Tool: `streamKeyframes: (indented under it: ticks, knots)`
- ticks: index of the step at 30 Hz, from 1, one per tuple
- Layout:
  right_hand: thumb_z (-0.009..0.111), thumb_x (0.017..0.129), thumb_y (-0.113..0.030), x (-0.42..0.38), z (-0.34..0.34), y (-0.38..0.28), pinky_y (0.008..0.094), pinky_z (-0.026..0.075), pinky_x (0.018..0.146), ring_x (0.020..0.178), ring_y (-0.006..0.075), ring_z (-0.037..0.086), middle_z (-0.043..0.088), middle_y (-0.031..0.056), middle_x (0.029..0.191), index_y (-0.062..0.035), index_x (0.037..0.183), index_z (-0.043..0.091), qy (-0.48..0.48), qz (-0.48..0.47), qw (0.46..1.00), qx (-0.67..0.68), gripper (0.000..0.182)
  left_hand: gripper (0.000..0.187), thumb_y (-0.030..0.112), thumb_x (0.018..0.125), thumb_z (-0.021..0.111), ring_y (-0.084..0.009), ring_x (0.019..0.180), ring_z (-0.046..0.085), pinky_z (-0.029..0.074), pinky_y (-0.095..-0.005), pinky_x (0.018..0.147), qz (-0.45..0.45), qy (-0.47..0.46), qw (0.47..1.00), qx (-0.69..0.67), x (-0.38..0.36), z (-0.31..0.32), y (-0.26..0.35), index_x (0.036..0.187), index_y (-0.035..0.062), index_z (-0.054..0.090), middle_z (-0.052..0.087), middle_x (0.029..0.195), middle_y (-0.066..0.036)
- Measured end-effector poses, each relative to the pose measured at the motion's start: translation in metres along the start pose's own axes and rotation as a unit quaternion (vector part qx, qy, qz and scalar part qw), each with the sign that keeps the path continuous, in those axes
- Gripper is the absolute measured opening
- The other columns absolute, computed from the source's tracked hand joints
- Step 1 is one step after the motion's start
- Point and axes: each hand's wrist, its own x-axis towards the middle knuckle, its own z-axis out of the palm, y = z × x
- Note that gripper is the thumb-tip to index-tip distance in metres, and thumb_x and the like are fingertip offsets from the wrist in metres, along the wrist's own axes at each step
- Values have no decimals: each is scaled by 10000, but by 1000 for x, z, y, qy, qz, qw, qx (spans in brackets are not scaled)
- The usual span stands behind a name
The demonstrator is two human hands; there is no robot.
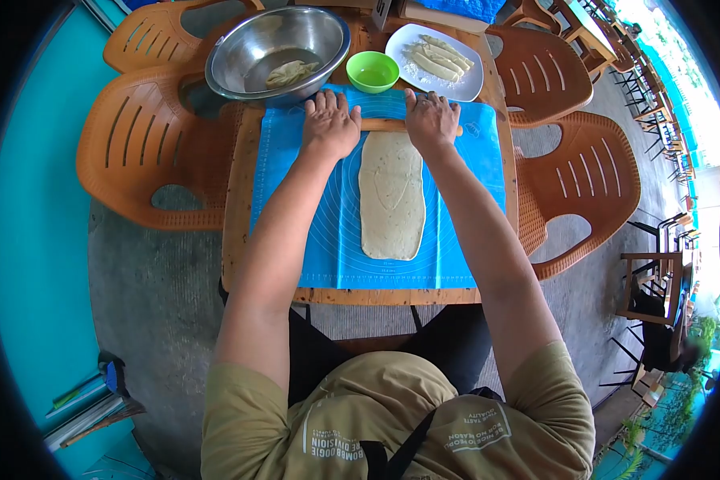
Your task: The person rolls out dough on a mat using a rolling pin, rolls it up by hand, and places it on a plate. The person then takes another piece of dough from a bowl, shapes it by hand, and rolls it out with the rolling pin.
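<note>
A long flat sheet of pale dough (pixel 392 196) lies on the blue silicone mat (pixel 296 232). Across its far end rests a wooden rolling pin (pixel 384 125). My left hand (pixel 330 124) is on the pin's left end, palm down, with the fingers pointing forward over the mat. On the right end of the pin is my right hand (pixel 433 120), its fingers curled over the wood. Under the hands the pin's ends are partly hidden, though its right tip shows beside my right hand.
Beyond the mat are a steel bowl (pixel 328 44) with a wet-looking cloth or dough piece inside, a green bowl (pixel 373 72) and a white plate (pixel 466 86) of floured dough strips. Orange chairs (pixel 128 136) flank the wooden table (pixel 336 296).
</note>
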Motion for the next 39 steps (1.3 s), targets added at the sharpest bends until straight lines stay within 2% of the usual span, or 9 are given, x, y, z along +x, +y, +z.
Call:
streamKeyframes:
  ticks: [2,7,9,14,17,26,29,34,39]
  knots:
    - [382,1139,-439,-6,-3,5,577,384,1143,1220,326,651,744,155,1217,-43,1135,759,6,-24,1000,5,547,593,434,1131,348,-351,1361,521,364,-497,1151,5,23,1000,7,1,0,0,1478,0,557,567,1461,-213]
    - [526,1084,-321,-27,-3,35,565,423,1098,1220,333,642,721,185,1210,-43,1129,726,45,-58,994,84,345,545,420,1122,389,-310,1255,565,393,-484,1083,6,75,997,13,7,10,-1,1413,15,610,629,1328,-160]
    - [623,1028,-257,-39,-15,49,543,432,1093,1219,323,628,691,157,1214,-72,1179,719,46,-138,983,113,257,526,417,1118,411,-300,1240,571,400,-482,1064,2,90,996,16,8,10,3,1390,21,626,644,1306,-147]
    - [684,1003,-247,-43,-11,68,517,440,1082,1204,310,619,671,115,1206,-126,1282,727,53,-174,975,125,308,427,374,1076,553,-259,1083,626,450,-433,946,-29,187,981,44,11,17,14,1299,28,668,697,1154,-107]
    - [682,1014,-248,-38,-6,72,505,447,1068,1191,309,622,678,105,1187,-137,1318,726,61,-189,974,109,327,391,323,1064,585,-269,1084,630,462,-444,939,-12,233,972,14,5,16,13,1302,24,671,695,1149,-111]
    - [630,1059,-223,-16,-12,74,481,461,1014,1088,314,640,671,113,1072,-127,1302,727,74,-231,964,109,279,396,256,1047,616,-346,1280,604,454,-491,1101,50,251,962,-97,-45,-5,-8,1348,2,653,667,1330,-171]
    - [629,1059,-219,-22,-24,72,480,462,996,1061,315,641,666,113,1036,-126,1266,730,102,-240,960,105,248,413,259,1038,624,-357,1281,596,447,-499,1102,69,283,948,-126,-67,-10,-17,1354,-5,643,663,1305,-181]
    - [631,1052,-219,-73,-50,67,491,460,975,1027,321,639,667,122,1027,-127,1238,729,143,-222,956,125,228,424,245,1054,624,-375,1329,574,440,-512,1143,98,268,943,-169,-117,-35,-18,1373,-34,619,616,1380,-210]
    - [609,1071,-219,-135,-54,74,491,453,973,1026,317,624,659,108,1042,-127,1241,720,110,-144,970,163,223,468,249,1103,545,-400,1499,441,335,-533,1268,165,230,943,-173,-140,-35,-10,1462,-52,551,493,1569,-245]
